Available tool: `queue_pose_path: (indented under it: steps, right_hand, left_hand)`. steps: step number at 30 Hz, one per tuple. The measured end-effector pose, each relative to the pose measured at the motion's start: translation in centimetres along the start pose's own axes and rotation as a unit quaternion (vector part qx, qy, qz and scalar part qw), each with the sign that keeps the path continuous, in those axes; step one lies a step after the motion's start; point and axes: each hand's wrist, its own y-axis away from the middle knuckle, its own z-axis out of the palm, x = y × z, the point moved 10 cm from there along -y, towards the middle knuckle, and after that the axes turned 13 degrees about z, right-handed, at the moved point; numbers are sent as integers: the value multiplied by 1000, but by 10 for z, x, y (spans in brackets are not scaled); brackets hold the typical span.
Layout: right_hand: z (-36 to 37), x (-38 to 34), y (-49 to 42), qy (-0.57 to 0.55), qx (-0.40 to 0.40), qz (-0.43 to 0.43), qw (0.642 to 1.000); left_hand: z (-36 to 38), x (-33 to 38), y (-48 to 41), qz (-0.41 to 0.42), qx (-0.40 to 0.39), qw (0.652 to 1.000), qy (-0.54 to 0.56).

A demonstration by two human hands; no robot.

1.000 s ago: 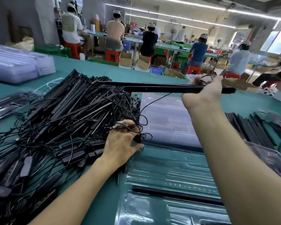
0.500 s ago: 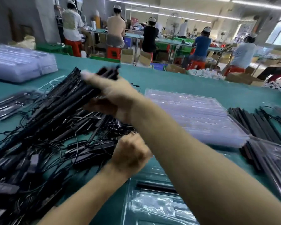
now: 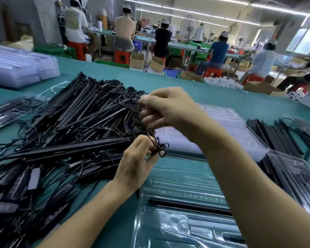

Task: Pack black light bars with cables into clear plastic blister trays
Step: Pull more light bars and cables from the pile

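A big heap of black light bars (image 3: 75, 119) with tangled cables covers the left of the green table. My left hand (image 3: 138, 163) pinches a small coil of black cable (image 3: 160, 149) at the heap's right edge. Just above it, my right hand (image 3: 168, 110) has its fingers curled among the thin cables; the hand is blurred. One long bar (image 3: 70, 151) lies across the heap toward my left hand. A clear blister tray (image 3: 177, 178) lies in front of me, with a black bar (image 3: 186, 204) in one slot.
A stack of clear trays (image 3: 227, 126) lies beyond my hands, and another stack (image 3: 20, 68) sits at the far left. Black bars (image 3: 276, 136) lie at the right, beside a filled tray (image 3: 297, 174). Several workers sit at benches beyond the table.
My right hand let go of the long bar, which now lies on the heap, and came down to the cables above my left hand. My left hand rose a little with the coil.
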Motion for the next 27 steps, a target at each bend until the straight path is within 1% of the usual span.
queue_pose_path:
  steps: [1,2,3,4,5,6,7,9,10,11,13,14,15,16,17,18,19,20,21,22,24,26,27]
  right_hand:
    - [-22,-3,4,71,60,-29,995]
    - [-34,4,8,165,99,-17,981]
    - [-31,21,8,240,95,19,966]
    - [-22,48,5,268,54,76,959]
    - [-9,68,6,250,6,112,962]
    - [0,82,8,178,-38,136,974]
    - [7,92,9,83,-71,155,982]
    - [13,103,10,-65,-126,143,979]
    - [10,108,10,-108,-129,134,977]
    - [3,114,9,-138,-114,133,975]
    - [-22,123,7,-191,-32,136,972]
    - [-36,125,8,-237,5,132,962]
    - [-48,123,9,-290,29,116,950]
    - [-59,119,9,-332,41,92,938]
    - [-66,113,10,-363,42,68,929]
    - [-69,106,10,-379,33,45,924]
    - [-68,98,10,-386,18,27,922]
    - [-67,89,10,-391,2,10,920]
    - [-65,81,11,-398,-12,-5,917]
    - [-64,73,11,-409,-22,-19,912]
    - [-68,62,14,-425,-26,-39,904]
    - [-81,57,15,-433,-14,-52,900]
    - [-88,59,16,-437,-3,-54,898]
  left_hand:
    - [-4,1,1,10,25,1000,-5]
    - [-8,5,-1,24,44,999,-18]
    - [-9,10,-1,39,53,998,-22]
    - [-7,15,-2,54,51,997,-31]
    - [-5,19,-3,60,47,996,-43]
    - [-3,22,-4,64,32,996,-59]
    - [1,26,-4,74,9,995,-69]
    - [2,38,-5,122,-24,988,-89]
    - [0,44,-4,146,-31,985,-92]
    - [-5,47,-2,157,-28,984,-81]
    - [-24,44,-1,142,19,988,-63]
    - [-36,39,-3,117,48,988,-93]
    - [-45,29,-6,78,56,983,-157]
    - [-48,12,-10,23,26,973,-228]
    - [-44,-13,-13,-48,-49,958,-280]
    - [-37,-41,-11,-119,-149,934,-302]
    - [-31,-65,-3,-173,-234,908,-301]
    - [-28,-79,2,-192,-283,890,-300]
    - [-28,-85,3,-174,-291,890,-306]
    - [-31,-85,0,-146,-273,897,-314]
    - [-52,-78,-10,-88,-182,921,-332]
    - [-71,-72,-12,-45,-107,927,-356]
    - [-80,-73,-13,-41,-85,926,-367]
